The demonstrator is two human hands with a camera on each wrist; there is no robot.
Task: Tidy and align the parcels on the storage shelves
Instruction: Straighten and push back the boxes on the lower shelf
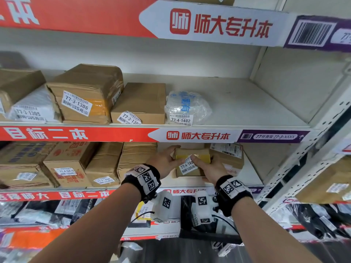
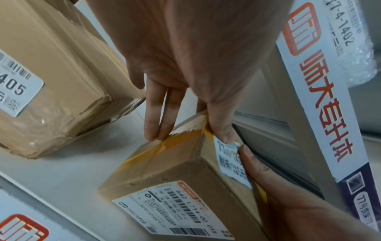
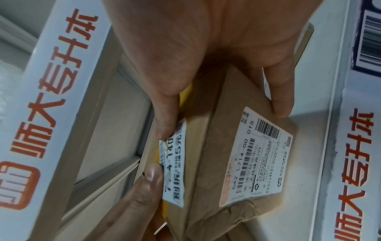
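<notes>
A small cardboard box (image 1: 191, 168) with yellow tape and a white sticker reading 77-4-140 stands on the lower shelf (image 1: 190, 184). My left hand (image 1: 171, 158) pinches its left end, fingers (image 2: 158, 128) on the side and thumb on the sticker face. My right hand (image 1: 205, 166) grips its right end, with the thumb (image 3: 163, 124) pressing the sticker (image 3: 175, 171). Its fingers (image 3: 280, 104) reach onto a brown parcel (image 3: 247, 146) with a printed shipping label, which lies against the small box (image 2: 164, 159).
Several cardboard boxes (image 1: 106, 164) stand in a row left of my hands; the nearest (image 2: 62, 81) is close to my left fingers. Above, a bubble-wrapped parcel (image 1: 187, 109) and boxes (image 1: 140, 103) line the upper shelf. A perforated metal upright (image 1: 307, 160) stands at the right.
</notes>
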